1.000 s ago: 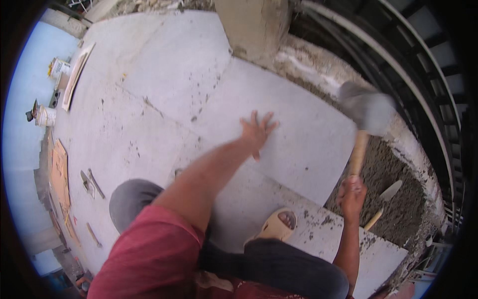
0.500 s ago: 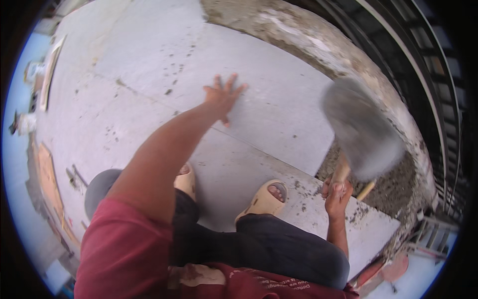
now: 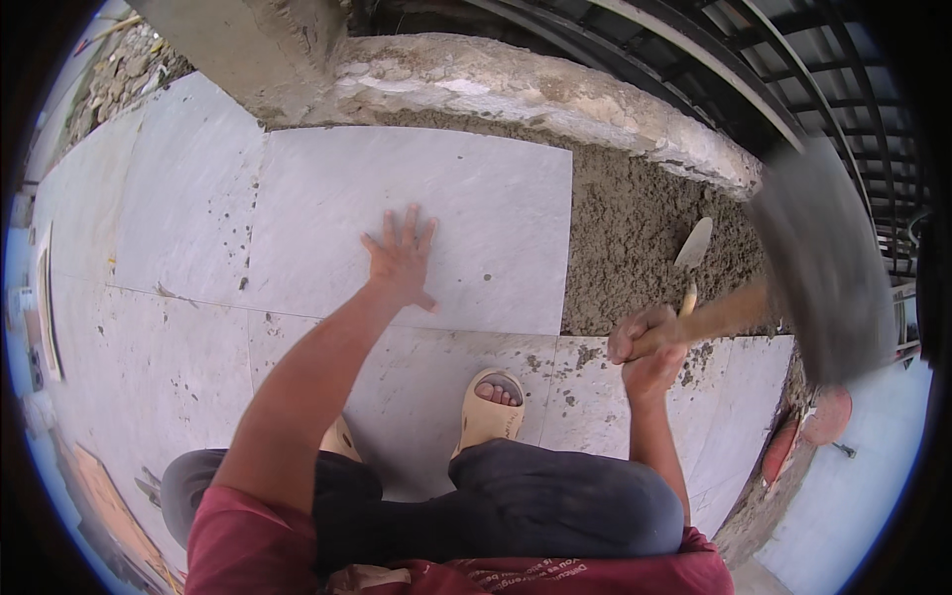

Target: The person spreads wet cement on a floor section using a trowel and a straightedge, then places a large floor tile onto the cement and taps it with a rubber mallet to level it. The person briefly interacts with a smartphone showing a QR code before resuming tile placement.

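My left hand (image 3: 400,258) rests palm down, fingers spread, on a large pale grey floor tile (image 3: 496,218). In my right hand (image 3: 654,365) is the wooden handle of a mallet, my fingers wrapped round it. The mallet's big dark grey head (image 3: 828,263), blurred by motion, is off to the right, above the ground. Beyond my right hand, a bed of rough wet mortar (image 3: 625,228) borders the tile's right edge. A trowel (image 3: 695,243) lies on that mortar, its handle end partly behind my right hand and the mallet.
A rough concrete curb (image 3: 555,84) runs along the far side, with dark metal bars (image 3: 793,59) behind it. Laid tiles (image 3: 188,188) spread left, speckled with mortar. My sandalled foot (image 3: 491,412) stands on the near tiles. A reddish round object (image 3: 826,415) lies at the lower right.
My view has swung, bringing more of the curb, mortar and trowel into sight. The mallet head now appears farther right, its handle tilted more level. My left hand stays spread on the tile.
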Action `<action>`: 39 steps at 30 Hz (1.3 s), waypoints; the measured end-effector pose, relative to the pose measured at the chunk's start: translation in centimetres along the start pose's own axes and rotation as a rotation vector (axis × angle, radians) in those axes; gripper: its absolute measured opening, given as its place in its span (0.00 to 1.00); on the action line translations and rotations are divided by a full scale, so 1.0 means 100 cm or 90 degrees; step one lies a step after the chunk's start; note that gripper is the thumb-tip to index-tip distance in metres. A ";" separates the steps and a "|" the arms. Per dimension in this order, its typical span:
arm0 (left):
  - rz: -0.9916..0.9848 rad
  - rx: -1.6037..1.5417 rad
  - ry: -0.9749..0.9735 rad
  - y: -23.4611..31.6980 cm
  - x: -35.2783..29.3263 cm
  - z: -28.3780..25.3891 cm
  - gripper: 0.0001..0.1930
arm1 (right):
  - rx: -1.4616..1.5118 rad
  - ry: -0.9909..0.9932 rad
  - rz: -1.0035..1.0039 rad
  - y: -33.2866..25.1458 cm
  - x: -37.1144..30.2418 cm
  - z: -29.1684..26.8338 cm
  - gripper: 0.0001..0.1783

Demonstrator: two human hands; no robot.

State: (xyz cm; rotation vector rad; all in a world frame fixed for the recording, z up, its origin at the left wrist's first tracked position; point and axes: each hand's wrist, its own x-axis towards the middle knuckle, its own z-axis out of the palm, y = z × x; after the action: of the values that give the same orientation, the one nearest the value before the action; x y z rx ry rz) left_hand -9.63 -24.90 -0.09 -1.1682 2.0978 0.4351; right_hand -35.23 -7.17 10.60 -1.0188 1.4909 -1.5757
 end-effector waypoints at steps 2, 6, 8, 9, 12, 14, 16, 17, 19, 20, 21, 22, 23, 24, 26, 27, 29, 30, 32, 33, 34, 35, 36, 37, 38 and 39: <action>-0.014 -0.046 -0.007 0.016 0.004 -0.006 0.76 | -0.008 0.057 -0.132 0.048 -0.016 -0.008 0.31; -0.004 -0.075 -0.007 0.022 0.008 -0.006 0.77 | -0.508 -0.093 0.131 0.125 -0.044 -0.076 0.31; -0.028 -0.070 -0.024 0.018 0.007 -0.005 0.77 | -0.398 -0.068 0.196 0.084 0.001 -0.054 0.31; -0.033 -0.072 -0.026 0.017 0.004 0.002 0.76 | -0.325 -0.044 0.195 0.052 0.017 -0.036 0.31; -0.048 -0.079 -0.015 0.005 0.002 0.006 0.76 | -0.073 -0.032 0.083 0.007 0.029 -0.005 0.31; -0.034 -0.089 -0.011 0.011 0.005 0.003 0.76 | -0.029 -0.030 -0.060 0.018 0.016 -0.005 0.32; -0.019 -0.090 -0.008 0.019 0.008 0.002 0.76 | -0.104 -0.023 -0.249 0.078 -0.015 -0.012 0.32; -0.018 -0.090 -0.001 0.018 0.009 0.001 0.76 | -0.266 -0.099 -0.059 0.095 -0.027 -0.026 0.31; -0.021 -0.088 0.003 0.017 0.009 0.000 0.75 | -0.576 -0.248 0.329 0.116 -0.045 -0.062 0.31; -0.025 -0.087 0.002 0.014 0.008 0.003 0.75 | -0.489 -0.226 0.300 0.100 -0.033 -0.052 0.30; -0.039 -0.082 0.008 0.010 0.008 0.004 0.75 | -0.401 -0.203 0.271 0.079 -0.018 -0.048 0.29; -0.052 -0.076 0.006 0.008 0.005 0.008 0.75 | -0.313 -0.181 0.252 0.055 -0.010 -0.043 0.29; -0.055 -0.070 0.006 0.008 0.002 0.013 0.75 | -0.273 -0.156 0.218 0.034 -0.013 -0.036 0.31; -0.052 -0.075 0.000 0.006 0.002 0.014 0.74 | -0.240 -0.127 0.173 0.012 -0.011 -0.026 0.32; -0.050 -0.087 -0.007 0.005 0.001 0.013 0.74 | -0.170 -0.090 0.045 0.018 -0.022 -0.025 0.33; -0.044 -0.091 -0.001 0.010 0.002 0.011 0.74 | -0.138 -0.077 -0.035 0.051 -0.045 -0.036 0.32; -0.042 -0.096 0.006 0.013 0.004 0.011 0.73 | -0.282 -0.103 0.002 0.091 -0.092 -0.059 0.32; -0.041 -0.103 0.013 0.012 0.004 0.011 0.73 | -0.458 -0.137 0.113 0.102 -0.105 -0.073 0.33; -0.043 -0.106 0.024 0.009 0.004 0.014 0.73 | -0.531 -0.200 0.288 0.110 -0.097 -0.072 0.30; -0.051 -0.112 0.034 0.006 0.004 0.015 0.73 | -0.496 -0.183 0.297 0.101 -0.085 -0.065 0.29; -0.054 -0.117 0.035 0.007 0.003 0.019 0.73 | -0.462 -0.165 0.315 0.084 -0.073 -0.056 0.27; -0.053 -0.117 0.041 0.005 0.000 0.019 0.73 | -0.449 -0.143 0.350 0.068 -0.058 -0.032 0.28; -0.046 -0.122 0.055 0.003 0.001 0.018 0.74 | -0.499 -0.150 0.323 0.068 -0.059 -0.021 0.27; -0.038 -0.128 0.074 0.000 0.003 0.025 0.75 | -0.551 -0.155 0.293 0.076 -0.057 -0.015 0.27; -0.034 -0.132 0.091 -0.003 0.004 0.030 0.76 | -0.600 -0.162 0.265 0.084 -0.054 -0.009 0.26; -0.050 -0.144 0.118 -0.003 0.006 0.037 0.77 | -0.620 -0.145 0.230 0.099 -0.056 -0.005 0.26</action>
State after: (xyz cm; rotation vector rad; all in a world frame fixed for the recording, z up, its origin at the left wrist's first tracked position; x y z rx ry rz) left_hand -8.10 -23.22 -3.13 -1.4661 2.1924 0.5568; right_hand -33.48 -2.56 0.35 -1.2666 2.1593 -0.4060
